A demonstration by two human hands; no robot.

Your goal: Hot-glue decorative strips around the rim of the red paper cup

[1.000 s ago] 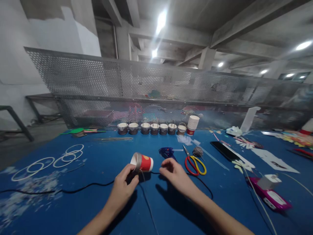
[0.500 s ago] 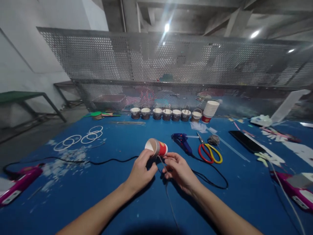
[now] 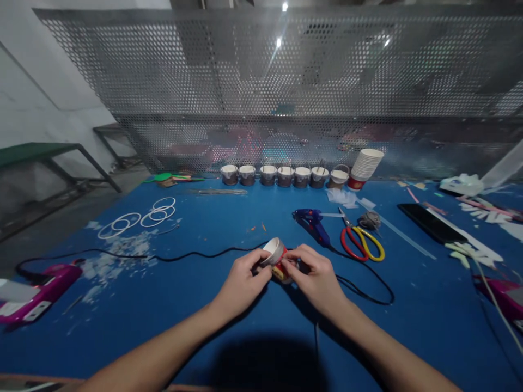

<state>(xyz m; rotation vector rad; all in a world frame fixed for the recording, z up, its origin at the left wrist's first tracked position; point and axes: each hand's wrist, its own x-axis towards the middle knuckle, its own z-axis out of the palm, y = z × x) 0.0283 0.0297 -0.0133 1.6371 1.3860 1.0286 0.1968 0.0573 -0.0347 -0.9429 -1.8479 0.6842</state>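
Observation:
A small paper cup [image 3: 274, 251], red at its base and wrapped in grey cord near its white rim, is tilted between my hands, its mouth to the upper left. My left hand [image 3: 244, 275] grips the rim side with thumb and fingers. At the red base, my right hand [image 3: 312, 269] pinches something hidden between thumb and fingertips, probably against the cup. A thin grey cord end [image 3: 317, 335] lies on the table below my right hand.
A blue glue gun [image 3: 312, 224], scissors [image 3: 362, 243] and a grey yarn ball [image 3: 369, 220] lie to the right. Several wrapped cups [image 3: 285, 176] and a cup stack [image 3: 365, 169] line the back. White rings [image 3: 122, 223] and a magenta power strip [image 3: 44, 294] are at left.
The cup has turned and moved slightly right. My right hand has closed in on its red base, and the loose cord is less visible. The camera view has tipped downward.

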